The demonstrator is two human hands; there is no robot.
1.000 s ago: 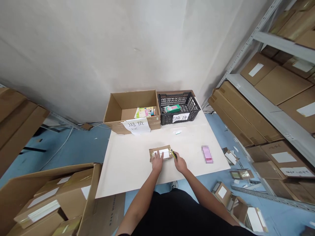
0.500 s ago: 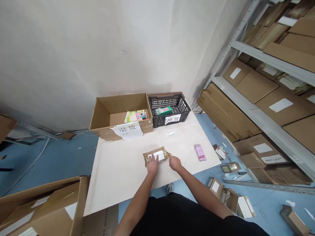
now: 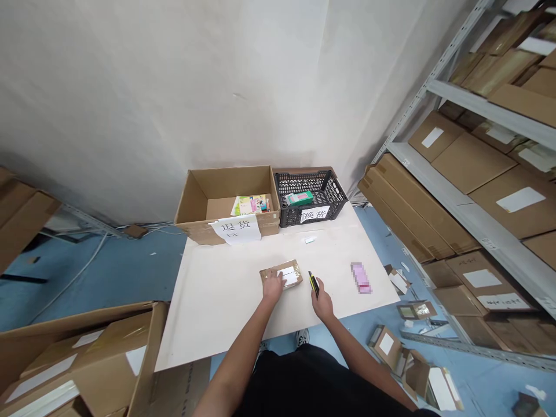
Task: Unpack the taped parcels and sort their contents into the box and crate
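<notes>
A small taped cardboard box (image 3: pixel 296 268) with a white label lies on the white table. My left hand (image 3: pixel 273 285) holds its left part against the table, with the fingers over the top and near edge. To the right of the box, my right hand (image 3: pixel 322 301) is closed around a yellow and black utility knife (image 3: pixel 313 282). The knife points up and away from me, apart from the box. Whether its blade is out cannot be made out.
At the table's back stand an open carton (image 3: pixel 200 230) with colourful packets and a black plastic crate (image 3: pixel 289 219) holding a green box (image 3: pixel 300 198). A blurred pink item (image 3: pixel 360 278) lies right. Shelving (image 3: pixel 456 202) holds cartons; another carton (image 3: pixel 158 336) stands left, and boxes litter the floor.
My right hand has drawn the utility knife away from the box's right end, toward the right and nearer me. My left hand stays on the box. The camera view has shifted slightly.
</notes>
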